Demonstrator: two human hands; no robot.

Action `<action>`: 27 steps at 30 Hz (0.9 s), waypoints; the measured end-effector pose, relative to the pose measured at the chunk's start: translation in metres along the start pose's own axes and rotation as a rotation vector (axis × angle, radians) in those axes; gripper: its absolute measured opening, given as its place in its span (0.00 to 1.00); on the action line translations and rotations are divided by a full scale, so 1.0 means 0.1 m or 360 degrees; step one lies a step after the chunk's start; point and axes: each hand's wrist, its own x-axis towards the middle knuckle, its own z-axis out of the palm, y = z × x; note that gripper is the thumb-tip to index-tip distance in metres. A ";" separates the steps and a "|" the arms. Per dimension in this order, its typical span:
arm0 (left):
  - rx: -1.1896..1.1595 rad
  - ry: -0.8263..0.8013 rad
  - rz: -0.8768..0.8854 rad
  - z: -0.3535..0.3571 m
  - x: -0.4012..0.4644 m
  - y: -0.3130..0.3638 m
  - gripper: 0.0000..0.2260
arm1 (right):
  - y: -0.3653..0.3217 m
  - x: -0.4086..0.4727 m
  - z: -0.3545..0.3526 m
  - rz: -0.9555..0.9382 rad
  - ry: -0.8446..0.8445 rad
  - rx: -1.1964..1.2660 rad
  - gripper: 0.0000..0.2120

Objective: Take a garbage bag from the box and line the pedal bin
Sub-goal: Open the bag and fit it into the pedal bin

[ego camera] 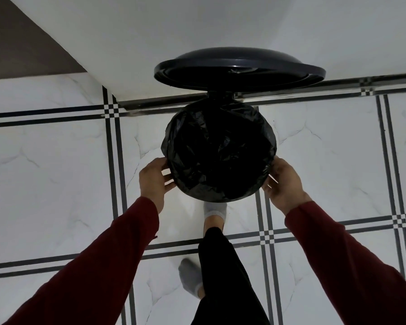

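Bag (219,148) sits inside the bin (256,108), and its black edge is folded over the round rim. We keep the lid (239,66) up, and we think our foot (215,211) is pressing the pedal, so both hands are free. Our left hand (154,179) and right hand (283,181) curl around the two sides of the rim. Fingers are bent and pinch the bag edge to pull it down snug. Both arms reach forward and down.
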 end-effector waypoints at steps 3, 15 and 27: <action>-0.0005 -0.0040 -0.0011 -0.01 0.03 0.02 0.13 | 0.01 0.03 0.03 0.0022 0.0104 -0.0031 0.06; 0.0142 0.0206 0.0309 0.01 0.11 0.02 0.08 | -0.09 0.03 0.02 0.0130 0.0150 -0.0128 0.12; -0.0070 0.0490 0.0185 0.26 0.08 -0.04 0.06 | 0.56 0.16 1.21 -0.1022 -0.0338 -0.2536 0.15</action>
